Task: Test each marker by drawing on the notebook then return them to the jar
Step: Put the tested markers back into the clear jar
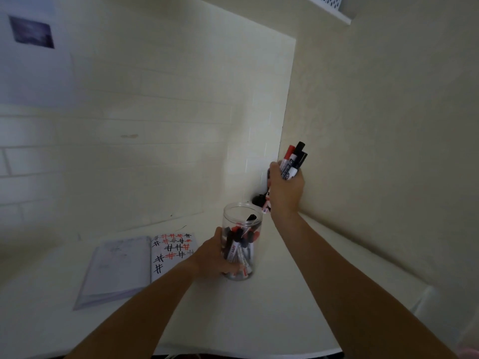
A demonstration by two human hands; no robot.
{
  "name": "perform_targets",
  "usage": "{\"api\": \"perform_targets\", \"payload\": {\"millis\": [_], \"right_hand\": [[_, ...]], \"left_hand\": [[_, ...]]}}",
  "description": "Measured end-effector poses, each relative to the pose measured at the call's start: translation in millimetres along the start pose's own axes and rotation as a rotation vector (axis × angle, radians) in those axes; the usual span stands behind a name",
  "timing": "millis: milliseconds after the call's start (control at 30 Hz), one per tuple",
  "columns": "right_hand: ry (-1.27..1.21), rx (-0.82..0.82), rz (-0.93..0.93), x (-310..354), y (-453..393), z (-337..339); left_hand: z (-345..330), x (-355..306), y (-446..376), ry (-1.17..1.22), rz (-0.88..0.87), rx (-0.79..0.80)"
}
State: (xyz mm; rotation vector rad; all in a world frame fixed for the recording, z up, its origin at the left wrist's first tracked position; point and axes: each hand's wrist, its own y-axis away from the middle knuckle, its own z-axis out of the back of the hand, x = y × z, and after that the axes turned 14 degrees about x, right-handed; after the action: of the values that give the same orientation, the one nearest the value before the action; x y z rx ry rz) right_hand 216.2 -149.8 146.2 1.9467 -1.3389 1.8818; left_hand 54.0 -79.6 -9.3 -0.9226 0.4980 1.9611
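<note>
Curling our right hand (285, 189) around a bundle of markers (294, 161), we keep that grip tight above the clear jar (242, 242). Our left hand (216, 255) wraps the jar's side on the surface (259, 307); left of this grip lies the open notebook (137, 263).

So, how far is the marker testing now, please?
Testing looks mostly done: the notebook page carries many red and black hash marks, and the jar, held by the left hand, is already full of markers. The right hand grips a bundle of markers above it; those remain to drop in.
</note>
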Motion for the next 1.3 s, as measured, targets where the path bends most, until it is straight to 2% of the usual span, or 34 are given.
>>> {"api": "perform_targets", "payload": {"millis": [100, 167, 333, 467, 600, 700, 933, 1133, 1300], "right_hand": [[-0.203, 0.134, -0.114, 7, 5, -10], [-0.256, 0.232, -0.189, 2, 12, -16], [0.053, 0.482, -0.231, -20, 23, -18], [0.2, 0.597, -0.211, -13, 26, -18], [0.411, 0.617, -0.129, -18, 28, -14], [0.515, 0.571, -0.036, -26, 29, -6], [0.507, 0.599, -0.11, -37, 25, 6], [0.398, 0.742, -0.274, -38, 26, 6], [0.373, 0.67, -0.152, -40, 27, 4]], "left_hand": [[-1, 0, 0, 0.009, 0.01, 0.005], [-2, -1, 1, 0.015, 0.003, 0.006], [-6, 2, 4, 0.009, -0.031, -0.004], [-9, 3, 5, 0.0, -0.037, -0.022], [-11, 5, 5, 0.022, -0.047, -0.023], [-10, 7, 4, 0.055, -0.049, -0.036], [-11, 9, 4, 0.038, -0.057, -0.046], [-12, 8, 5, 0.062, -0.066, -0.043], [-11, 9, 4, 0.068, -0.066, -0.039]]}}
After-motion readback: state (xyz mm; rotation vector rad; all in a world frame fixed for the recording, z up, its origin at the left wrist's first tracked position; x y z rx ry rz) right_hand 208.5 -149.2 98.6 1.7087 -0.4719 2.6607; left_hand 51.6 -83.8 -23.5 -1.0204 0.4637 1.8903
